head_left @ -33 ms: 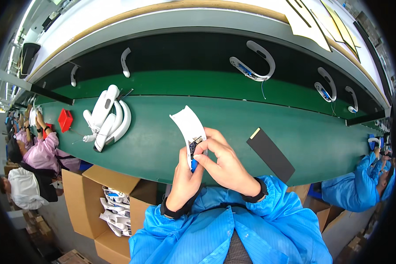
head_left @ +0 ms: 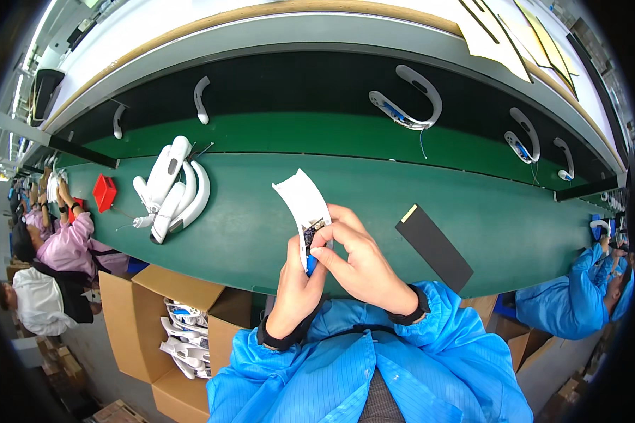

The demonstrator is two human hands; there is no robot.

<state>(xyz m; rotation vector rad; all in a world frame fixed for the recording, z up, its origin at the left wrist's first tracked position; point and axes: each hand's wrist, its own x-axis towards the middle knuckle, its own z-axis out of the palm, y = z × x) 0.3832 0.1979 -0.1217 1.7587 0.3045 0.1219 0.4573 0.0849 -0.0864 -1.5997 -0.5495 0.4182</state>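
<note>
A white curved plastic housing is held over the near part of the bench, its plain wide end pointing away from me. Inside its near end sit a dark circuit board and a blue part. My left hand is closed around the housing's near end from the left. From the right, my right hand grips the housing's side, thumb and index finger brought together over the board. Whatever lies under those fingertips is hidden. To the right, a black flat strip with a pale yellow end rests on the bench.
White curved parts lie piled on the green bench at left, near a red bin. Further curved parts stand along the back under the shelf. A cardboard box holds white parts. Co-workers sit at both sides.
</note>
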